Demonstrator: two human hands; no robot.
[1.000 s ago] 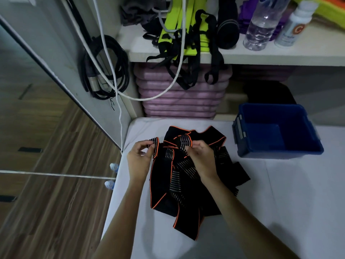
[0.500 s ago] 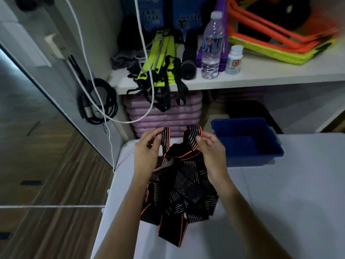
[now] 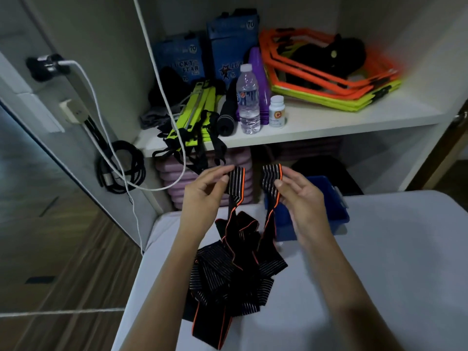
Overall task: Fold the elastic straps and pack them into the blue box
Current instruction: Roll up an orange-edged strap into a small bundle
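Note:
A black elastic strap with orange edging and white stripes (image 3: 238, 252) hangs in a tangled heap from both hands down onto the white table (image 3: 379, 262). My left hand (image 3: 205, 191) pinches one striped end of the strap between thumb and fingers. My right hand (image 3: 298, 196) pinches the other end, about a hand's width to the right. Both ends are raised above the table. The blue box (image 3: 336, 214) stands on the table's far edge, partly hidden behind my right hand.
A white shelf (image 3: 329, 125) behind the table holds a water bottle (image 3: 248, 100), a pill bottle (image 3: 277, 111), yellow-green straps (image 3: 195, 117) and orange frames (image 3: 326, 77). Pink mats (image 3: 177, 183) are stacked below. White and black cables (image 3: 121, 171) hang at left, beside the table edge.
Both hands have lifted the strap's two ends higher off the table and pulled them apart. The view has tilted up, showing more of the shelf.

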